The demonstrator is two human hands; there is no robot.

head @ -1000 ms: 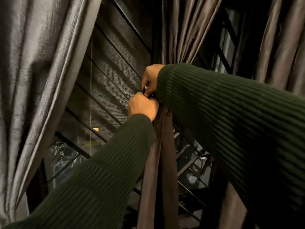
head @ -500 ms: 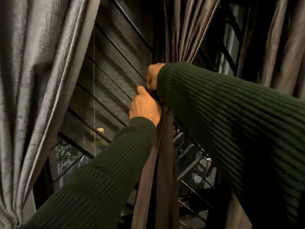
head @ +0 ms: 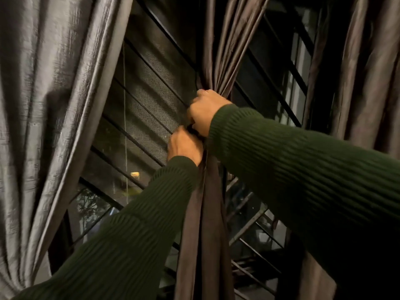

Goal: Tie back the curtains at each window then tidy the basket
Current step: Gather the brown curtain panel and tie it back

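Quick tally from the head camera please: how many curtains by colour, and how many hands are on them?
Grey curtain: 1, hanging at the left.
Brown curtains: 2, the gathered brown curtain in the middle and the brown curtain at the right edge.
Hands: 2, the left hand and the right hand, both at the gathered point.
Total: 5.

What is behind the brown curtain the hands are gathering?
Behind the brown curtain are a dark window grille and glass. Both hands, left and right, grip its gathered waist, so any tie there is covered.
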